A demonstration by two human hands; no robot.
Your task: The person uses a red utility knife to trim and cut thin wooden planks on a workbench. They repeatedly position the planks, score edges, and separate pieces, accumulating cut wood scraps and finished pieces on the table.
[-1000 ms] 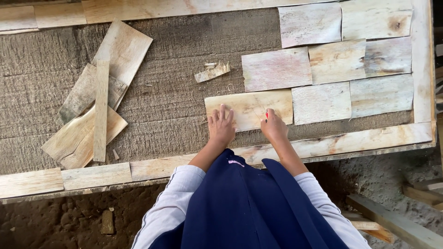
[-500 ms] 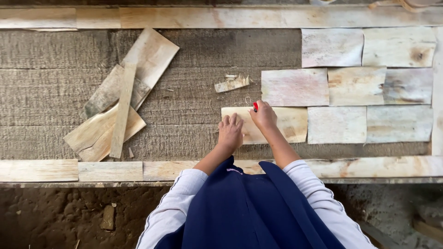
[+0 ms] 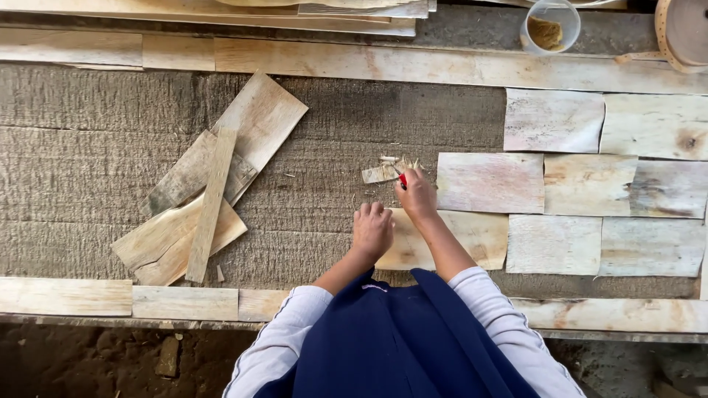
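Observation:
My left hand (image 3: 372,230) rests with curled fingers on the left end of a pale veneer sheet (image 3: 472,239) lying on the rough grey board (image 3: 88,177). My right hand (image 3: 417,193) reaches past that sheet's top edge. Its fingertips are pinched on a small red object (image 3: 403,180) right beside a small wood scrap (image 3: 378,174) with splinters around it. Both white sleeves and a dark blue garment fill the bottom of the view.
Rows of rectangular veneer pieces (image 3: 553,121) cover the board's right part. A loose pile of veneer strips (image 3: 210,188) lies at the left. Pale wooden rails (image 3: 66,296) border the board near and far. A clear cup (image 3: 549,26) and a tape roll (image 3: 682,29) stand at the top right.
My right hand has moved up from the veneer sheet to the small scrap, with a red object now at its fingertips. My left hand has stayed on the sheet's left end.

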